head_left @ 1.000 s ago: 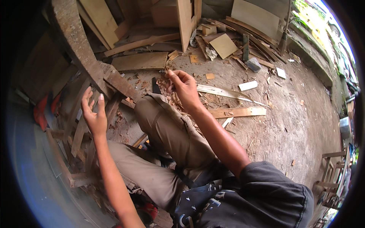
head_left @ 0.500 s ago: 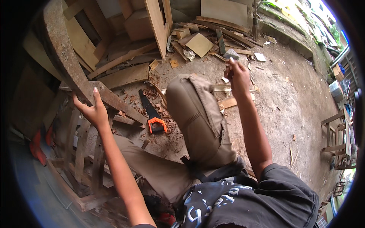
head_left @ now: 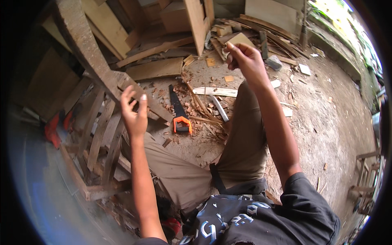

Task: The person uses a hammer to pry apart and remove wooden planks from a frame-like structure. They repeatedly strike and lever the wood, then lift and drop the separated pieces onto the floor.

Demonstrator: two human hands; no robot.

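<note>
My left hand (head_left: 136,114) is open, its fingers spread in front of the joint of a weathered wooden frame that looks like a chair. A thick curved wooden leg (head_left: 79,45) rises from that joint, and a shorter rail (head_left: 153,104) slopes away from it. I cannot tell whether the fingertips touch the wood. Raised over my knee, my right hand (head_left: 250,65) is closed with thumb and fingers pinched; anything in them is too small to make out. A handsaw (head_left: 179,116) with an orange and black handle lies on the ground between my legs.
Wood shavings and a pale wooden strip (head_left: 216,91) lie around the saw. A grey stone (head_left: 273,62) and a white tile (head_left: 304,69) rest farther right. Scrap boards (head_left: 269,34) pile up at the back, beside a wooden cabinet (head_left: 196,24). Slats (head_left: 100,130) stand at left.
My left hand has come off the curved leg and its fingers have opened out. My right hand has moved left and up, away from in front of the grey stone. The view has shifted left.
</note>
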